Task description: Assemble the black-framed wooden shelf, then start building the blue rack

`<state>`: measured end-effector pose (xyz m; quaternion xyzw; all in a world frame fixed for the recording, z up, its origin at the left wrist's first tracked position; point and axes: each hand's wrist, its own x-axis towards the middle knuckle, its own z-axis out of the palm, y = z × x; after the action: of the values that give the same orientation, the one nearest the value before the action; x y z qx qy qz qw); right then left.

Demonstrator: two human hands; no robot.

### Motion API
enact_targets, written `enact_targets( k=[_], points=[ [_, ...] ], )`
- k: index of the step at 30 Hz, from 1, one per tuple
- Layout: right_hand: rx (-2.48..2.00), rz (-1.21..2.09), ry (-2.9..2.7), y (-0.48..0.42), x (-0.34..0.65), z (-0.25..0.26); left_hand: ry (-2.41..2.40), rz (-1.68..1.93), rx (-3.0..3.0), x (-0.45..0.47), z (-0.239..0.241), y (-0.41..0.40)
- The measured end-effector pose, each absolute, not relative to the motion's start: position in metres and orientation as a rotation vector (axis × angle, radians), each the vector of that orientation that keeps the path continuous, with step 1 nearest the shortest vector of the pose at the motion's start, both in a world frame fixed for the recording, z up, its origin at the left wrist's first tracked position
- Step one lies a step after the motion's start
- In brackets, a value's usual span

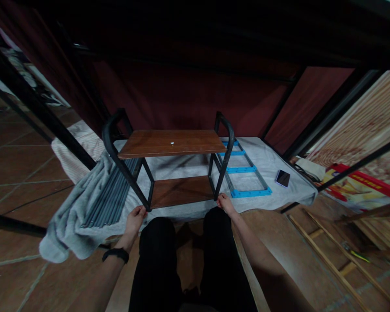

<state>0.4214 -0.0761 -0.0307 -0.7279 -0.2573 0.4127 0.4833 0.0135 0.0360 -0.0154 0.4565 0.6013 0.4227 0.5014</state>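
In front of my knees stands a small two-tier shelf rack with brown wood-look boards and a black tubular frame. My left hand, with a dark band on the wrist, is closed at the foot of the rack's left front leg. At the bottom of the right front leg, my right hand is closed too, fingertips against the frame. The rack rests upright on a grey cloth spread over a low surface. A small white spot shows on the upper board.
Left of the rack lies a bundle of grey tubes beside a bunched grey towel. On the right are a blue-and-grey frame and a phone. Black metal posts rise on both sides. A wooden ladder-like frame lies on the floor.
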Motion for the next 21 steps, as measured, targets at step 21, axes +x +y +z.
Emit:
enact_targets(
  k=[21],
  points=[
    [-1.764, 1.050, -0.591, -0.076, 0.417, -0.021, 1.447, 1.011, 0.995, 0.015, 0.001, 0.035]
  ],
)
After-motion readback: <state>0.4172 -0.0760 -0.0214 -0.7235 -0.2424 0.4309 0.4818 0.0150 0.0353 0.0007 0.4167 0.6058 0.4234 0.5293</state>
